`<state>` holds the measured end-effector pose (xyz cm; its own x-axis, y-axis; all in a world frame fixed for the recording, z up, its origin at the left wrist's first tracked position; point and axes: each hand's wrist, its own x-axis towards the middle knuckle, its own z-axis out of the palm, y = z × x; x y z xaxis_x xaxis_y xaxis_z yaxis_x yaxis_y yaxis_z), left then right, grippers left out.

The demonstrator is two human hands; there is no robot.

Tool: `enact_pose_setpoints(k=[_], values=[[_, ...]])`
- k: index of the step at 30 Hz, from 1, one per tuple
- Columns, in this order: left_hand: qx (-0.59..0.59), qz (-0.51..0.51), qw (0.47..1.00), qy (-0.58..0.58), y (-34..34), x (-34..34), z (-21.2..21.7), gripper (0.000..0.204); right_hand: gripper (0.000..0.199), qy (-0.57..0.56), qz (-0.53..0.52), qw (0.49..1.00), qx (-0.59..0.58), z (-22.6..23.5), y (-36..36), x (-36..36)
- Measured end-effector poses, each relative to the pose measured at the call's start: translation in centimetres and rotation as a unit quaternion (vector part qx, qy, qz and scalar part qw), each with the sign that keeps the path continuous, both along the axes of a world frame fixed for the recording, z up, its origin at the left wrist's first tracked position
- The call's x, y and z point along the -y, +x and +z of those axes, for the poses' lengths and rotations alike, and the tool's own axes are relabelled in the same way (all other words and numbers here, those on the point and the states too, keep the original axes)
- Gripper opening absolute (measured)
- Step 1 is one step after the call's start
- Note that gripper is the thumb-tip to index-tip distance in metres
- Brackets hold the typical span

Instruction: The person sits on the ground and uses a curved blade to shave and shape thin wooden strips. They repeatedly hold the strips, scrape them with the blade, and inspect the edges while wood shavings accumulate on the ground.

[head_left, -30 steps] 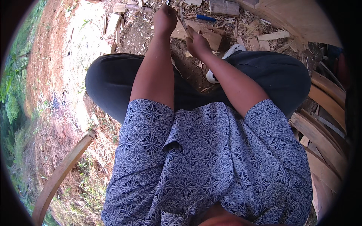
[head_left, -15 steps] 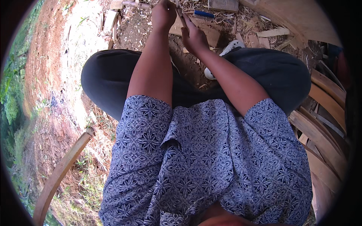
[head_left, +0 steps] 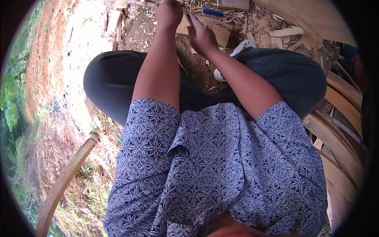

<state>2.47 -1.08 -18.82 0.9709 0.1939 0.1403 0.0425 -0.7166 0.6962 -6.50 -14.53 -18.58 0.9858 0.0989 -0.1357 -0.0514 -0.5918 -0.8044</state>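
Note:
Both my arms stretch out toward the top edge. My left hand (head_left: pixel 169 16) is closed in a fist there; whatever it grips is hidden or cut off by the frame. Lower and to its right, my right hand (head_left: pixel 203 38) wraps round a narrow, brownish stick-like thing (head_left: pixel 186 14). That thing slants up beside the left fist, and its far end leaves the picture. A flat piece of wood (head_left: pixel 219 34) lies on the ground just beyond the right hand. Behind it rests a blue rod-shaped thing (head_left: pixel 213 13).
Wood chips and offcuts (head_left: pixel 286 32) litter the ground. A white shoe (head_left: pixel 243 47) shows by my right knee. Curved wooden pieces (head_left: pixel 335 142) are stacked on the right, below a large wooden panel (head_left: pixel 312 17). One curved strip (head_left: pixel 65 183) stands at lower left.
My left hand has shifted slightly left and up. The right hand has moved a little left. The stick-like thing stays in its grip.

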Motion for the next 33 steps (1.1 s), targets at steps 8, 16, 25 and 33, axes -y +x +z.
enact_pose_setpoints(k=[8,16,25,33], values=[[-0.049,0.018,0.999,-0.01,0.4,-0.3,0.2,0.017,0.056,-0.055,0.018,0.995,-0.081,-0.7,0.1,0.3],[-0.049,0.034,0.998,-0.004,0.2,-0.7,-0.5,0.02,0.056,-0.013,0.003,1.0,-0.023,-0.2,0.0,-0.3],[0.004,-0.022,0.999,0.037,1.1,-1.8,-3.4,0.026,0.058,-0.005,0.004,0.999,-0.048,-0.7,0.3,-0.1],[0.0,-0.009,1.0,0.019,0.6,-1.2,-2.3,0.023,0.059,-0.065,0.022,0.995,-0.075,-1.1,0.3,0.4]])
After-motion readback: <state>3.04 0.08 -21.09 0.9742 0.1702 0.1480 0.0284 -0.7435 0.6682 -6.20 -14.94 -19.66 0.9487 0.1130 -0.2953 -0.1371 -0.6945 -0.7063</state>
